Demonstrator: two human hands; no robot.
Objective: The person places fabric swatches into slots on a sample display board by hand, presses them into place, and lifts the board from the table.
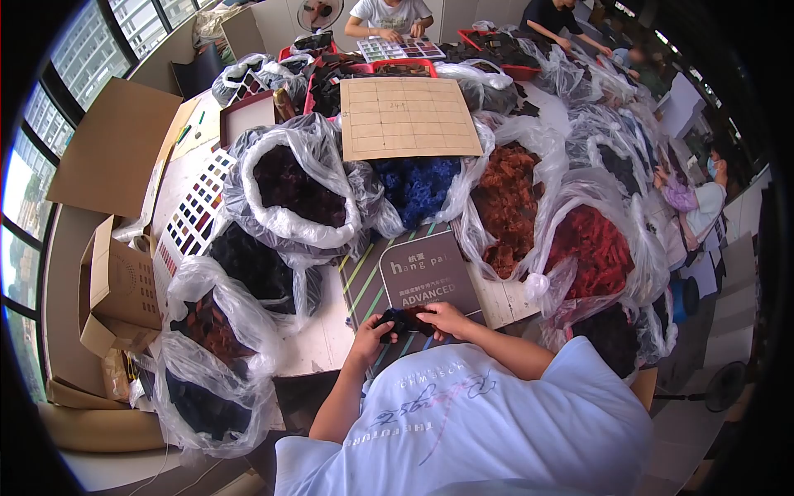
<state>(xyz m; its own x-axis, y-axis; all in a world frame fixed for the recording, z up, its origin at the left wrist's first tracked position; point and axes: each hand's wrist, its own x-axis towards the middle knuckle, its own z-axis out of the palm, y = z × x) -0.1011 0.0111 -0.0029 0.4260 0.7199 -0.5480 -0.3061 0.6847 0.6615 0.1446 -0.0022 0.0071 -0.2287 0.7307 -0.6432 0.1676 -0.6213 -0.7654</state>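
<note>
My left hand (370,335) is closed on a bunch of small dark swatches (400,322), blackish-blue on that side. My right hand (449,321) grips the other end, where the pieces look dark red-brown. Both hands are close together in front of my chest, over the lower edge of a dark grey printed sample book (430,269) with coloured stripes. The exact material of the swatches is too small to make out. Just beyond the book is an open plastic bag of blue pieces (416,186), partly covered by a cardboard sheet with a drawn grid (409,120).
Plastic bags of orange-brown (506,198), red (591,248) and dark purple pieces (298,186) crowd around. A colour sample card (198,202) lies left, near a cardboard box (120,285). Co-workers sit across and right; one has hands over a swatch tray (401,48).
</note>
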